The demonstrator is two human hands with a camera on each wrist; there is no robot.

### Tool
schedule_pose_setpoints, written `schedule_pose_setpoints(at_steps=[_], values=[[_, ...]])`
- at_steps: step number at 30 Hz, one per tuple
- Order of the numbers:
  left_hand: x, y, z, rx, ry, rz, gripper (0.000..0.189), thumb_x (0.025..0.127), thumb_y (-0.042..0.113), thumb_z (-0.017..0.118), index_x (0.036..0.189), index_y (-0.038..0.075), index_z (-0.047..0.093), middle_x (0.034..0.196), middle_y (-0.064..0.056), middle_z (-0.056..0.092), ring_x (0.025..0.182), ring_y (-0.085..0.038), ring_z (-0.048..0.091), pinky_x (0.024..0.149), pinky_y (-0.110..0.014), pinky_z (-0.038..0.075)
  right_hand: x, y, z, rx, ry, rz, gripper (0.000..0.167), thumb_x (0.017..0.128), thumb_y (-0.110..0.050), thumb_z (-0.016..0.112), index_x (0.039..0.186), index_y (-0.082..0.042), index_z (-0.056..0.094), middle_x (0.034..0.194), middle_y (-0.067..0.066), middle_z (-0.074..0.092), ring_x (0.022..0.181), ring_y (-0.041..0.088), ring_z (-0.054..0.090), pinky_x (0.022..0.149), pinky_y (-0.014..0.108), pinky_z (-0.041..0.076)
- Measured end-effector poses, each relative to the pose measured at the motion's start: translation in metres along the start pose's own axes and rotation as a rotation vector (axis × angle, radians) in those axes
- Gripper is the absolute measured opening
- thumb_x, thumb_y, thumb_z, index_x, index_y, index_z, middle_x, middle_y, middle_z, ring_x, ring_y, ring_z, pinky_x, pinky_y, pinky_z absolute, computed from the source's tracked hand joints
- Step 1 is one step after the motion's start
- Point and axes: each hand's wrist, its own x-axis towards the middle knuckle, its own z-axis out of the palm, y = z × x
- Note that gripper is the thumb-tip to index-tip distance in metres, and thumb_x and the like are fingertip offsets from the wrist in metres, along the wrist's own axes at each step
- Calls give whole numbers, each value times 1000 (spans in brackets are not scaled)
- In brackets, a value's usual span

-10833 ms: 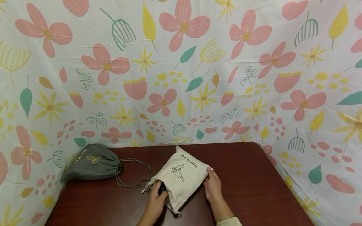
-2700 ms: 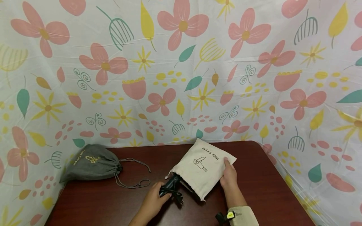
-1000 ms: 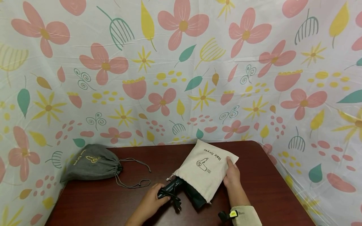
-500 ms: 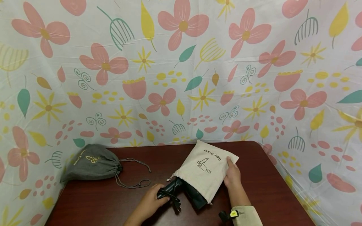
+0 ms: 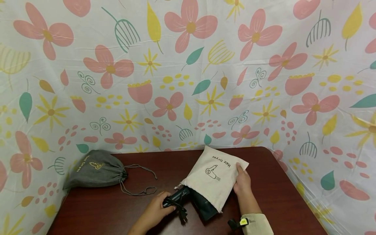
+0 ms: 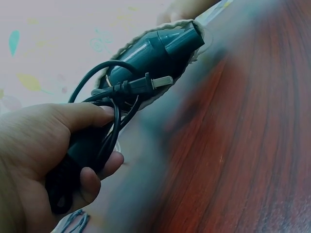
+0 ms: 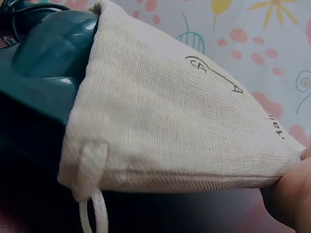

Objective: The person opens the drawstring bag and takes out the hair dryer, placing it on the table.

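My left hand [image 5: 155, 209] grips the handle of a dark hair dryer [image 6: 155, 51], with its black cord and plug [image 6: 141, 86] wrapped about the handle. The dryer's nozzle and part of its body stick out of the mouth of a cream drawstring bag [image 5: 212, 174] printed "Hair Dryer"; the rest is hidden inside. My right hand [image 5: 243, 182] pinches the bag's far right corner, thumb on top. In the right wrist view the cloth is stretched between that hand and the dryer.
A grey drawstring bag [image 5: 98, 171] with the same kind of print lies at the left of the brown table [image 5: 117, 215], its cords [image 5: 141, 192] trailing right. Behind the table hangs a floral cloth [image 5: 188, 81]. A black strap device [image 5: 238, 224] sits at my right sleeve.
Earlier my left hand was at the bag's mouth with the dryer mostly inside; now the handle and nozzle are out. The bag has moved right. Over the last second, only a slight shift shows.
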Motion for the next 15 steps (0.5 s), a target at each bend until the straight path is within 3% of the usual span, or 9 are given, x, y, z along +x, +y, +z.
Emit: schedule_pose_setpoints(at_steps=[6,15], values=[[-1,-2,0,34,0,24,25,87,29,79,106,18,68,100,4,62,84,-2,53,74,-21,44,2,0,0,20,-4,-28,23,104,-37,55,124,-24,54,94,-19,67,92,-1,62,84,15,51],[-3,-1,-2,22,-23,9,25,86,32,80,106,20,69,102,5,63,85,-2,54,73,-21,45,4,4,3,-16,18,-25,32,103,-40,55,130,-23,52,94,-20,65,91,-2,61,83,15,50]])
